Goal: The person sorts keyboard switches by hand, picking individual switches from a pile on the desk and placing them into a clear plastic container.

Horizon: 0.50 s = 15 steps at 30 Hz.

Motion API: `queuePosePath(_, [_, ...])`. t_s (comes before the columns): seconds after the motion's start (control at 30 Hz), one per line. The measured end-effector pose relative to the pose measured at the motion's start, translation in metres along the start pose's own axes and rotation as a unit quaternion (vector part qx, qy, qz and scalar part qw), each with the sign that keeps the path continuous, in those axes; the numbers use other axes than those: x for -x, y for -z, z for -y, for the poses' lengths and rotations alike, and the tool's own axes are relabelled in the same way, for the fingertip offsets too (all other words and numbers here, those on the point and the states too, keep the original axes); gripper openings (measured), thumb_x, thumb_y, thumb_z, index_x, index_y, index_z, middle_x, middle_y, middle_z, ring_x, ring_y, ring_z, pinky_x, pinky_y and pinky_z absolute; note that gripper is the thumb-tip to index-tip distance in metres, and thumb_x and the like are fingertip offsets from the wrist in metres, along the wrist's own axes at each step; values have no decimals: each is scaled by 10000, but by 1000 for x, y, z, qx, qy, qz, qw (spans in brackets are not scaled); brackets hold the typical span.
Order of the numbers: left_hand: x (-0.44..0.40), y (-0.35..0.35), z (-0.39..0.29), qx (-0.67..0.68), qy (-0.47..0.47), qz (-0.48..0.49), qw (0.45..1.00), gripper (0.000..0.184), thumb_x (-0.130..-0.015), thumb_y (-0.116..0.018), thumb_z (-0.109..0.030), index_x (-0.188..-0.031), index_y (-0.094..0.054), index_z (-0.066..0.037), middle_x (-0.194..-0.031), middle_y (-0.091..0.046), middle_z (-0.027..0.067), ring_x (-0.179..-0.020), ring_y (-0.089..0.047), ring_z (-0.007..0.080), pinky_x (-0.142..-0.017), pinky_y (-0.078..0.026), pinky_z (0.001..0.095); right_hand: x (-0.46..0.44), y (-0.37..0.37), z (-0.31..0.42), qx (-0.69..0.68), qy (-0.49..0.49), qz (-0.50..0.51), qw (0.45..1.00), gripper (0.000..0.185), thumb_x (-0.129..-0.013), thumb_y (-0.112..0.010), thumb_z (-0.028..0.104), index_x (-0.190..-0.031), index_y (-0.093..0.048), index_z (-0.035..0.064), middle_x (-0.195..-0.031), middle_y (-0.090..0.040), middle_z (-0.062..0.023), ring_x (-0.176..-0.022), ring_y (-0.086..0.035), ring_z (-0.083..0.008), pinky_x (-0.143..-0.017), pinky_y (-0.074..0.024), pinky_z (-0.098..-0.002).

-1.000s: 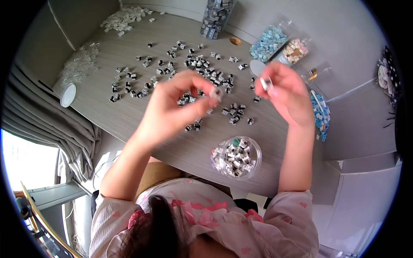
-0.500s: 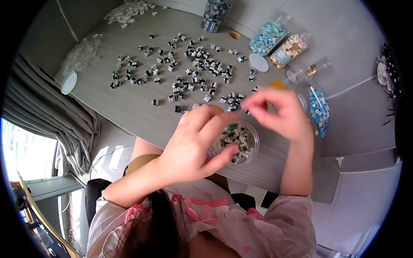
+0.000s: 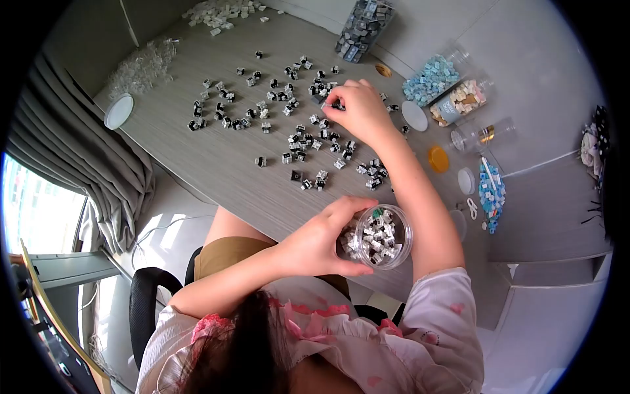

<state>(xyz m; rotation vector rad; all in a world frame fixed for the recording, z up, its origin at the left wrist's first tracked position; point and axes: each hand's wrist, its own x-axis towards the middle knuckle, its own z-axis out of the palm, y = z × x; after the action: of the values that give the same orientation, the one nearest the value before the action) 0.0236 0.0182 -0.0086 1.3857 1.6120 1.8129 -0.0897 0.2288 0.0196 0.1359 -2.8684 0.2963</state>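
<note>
My left hand (image 3: 320, 240) is wrapped round the side of a clear plastic jar (image 3: 408, 240) near the table's front edge. Inside the jar lie many keyboard switches (image 3: 379, 238), mostly white and black, with a green bit at the top. My right hand (image 3: 361, 113) reaches across the table to the spread of loose black-and-white keyboard switches (image 3: 300, 141). Its thumb and forefinger are pinched on a dark keyboard switch (image 3: 337, 104), which the fingers partly hide. More switches lie close beside that hand.
Clear keycaps (image 3: 141, 69) and white keycaps (image 3: 220, 13) are heaped at the back left. A tub of grey keycaps (image 3: 362, 33), a jar of blue keycaps (image 3: 430, 80), a white lid (image 3: 414, 115) and an orange lid (image 3: 438, 158) stand or lie to the right.
My right hand has moved from above the jar out to the scattered switches and pinches one. My left hand has gone from hovering beside the jar to gripping it. The view has shifted.
</note>
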Motion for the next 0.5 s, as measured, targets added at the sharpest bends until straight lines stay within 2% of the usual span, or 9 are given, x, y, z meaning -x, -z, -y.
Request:
queuePosePath(0.03, [0,0,1,3,-4,1,1000,910,-653,-891,-191,-1395,-405,13,-1330,-512,200,-1224,-533,344,-1025,-454,396,0,1,-1,-19,-11,4,1000,165,-754,-759,264,-820,-722,118,-896,-675,-76,-956,-586,-282,-840,-483,-390])
queuePosePath(0.13, [0,0,3,6,-3,7,1000,937,-643,-909,-195,-1404,-397,-3,-1350,-499,198,-1249,-522,341,-1052,-437,403,3,0,-11,-89,-44,-13,995,178,-771,-781,255,-822,-730,92,-871,-678,-48,-883,-598,-198,-788,-477,-328])
queuePosePath(0.23, [0,1,3,4,-1,12,1000,950,-637,-916,-191,-1409,-393,-11,-1357,-493,197,-1253,-524,338,-1060,-435,403,12,7,-21,-370,-152,10,916,187,-825,-773,228,-863,-727,51,-888,-679,-11,-820,-575,-101,-754,-451,-252])
queuePosePath(0.27, [1,1,3,4,-1,11,1000,948,-637,-914,-187,-1409,-393,-11,-1354,-493,198,-1250,-524,341,-1059,-436,404,21,15,-22,-464,-130,-7,876,193,-884,-728,193,-924,-707,6,-928,-677,-7,-807,-550,-48,-737,-427,-199])
queuePosePath(0.3, [1,2,2,2,4,8,1000,946,-632,-911,-184,-1406,-396,-11,-1354,-494,198,-1247,-526,342,-1054,-439,404,31,32,-15,-535,-132,-3,835,168,-909,-675,140,-991,-668,-6,-911,-673,-35,-803,-555,-64,-741,-435,-211])
queuePosePath(0.37, [2,3,1,-2,13,4,1000,942,-622,-907,-178,-1399,-402,-10,-1353,-495,199,-1242,-528,345,-1046,-444,405,52,55,-19,-646,-95,42,756,165,-909,-648,132,-1009,-633,2,-896,-672,-62,-811,-576,-97,-752,-442,-224])
queuePosePath(0.5, [5,1,5,-30,5,-48,998,921,-598,-900,-173,-1363,-417,-3,-1306,-512,185,-1186,-553,336,-1006,-463,405,103,98,0,-703,14,106,704,239,-782,-742,131,-948,-628,3,-898,-661,-84,-793,-611,-164,-715,-463,-271])
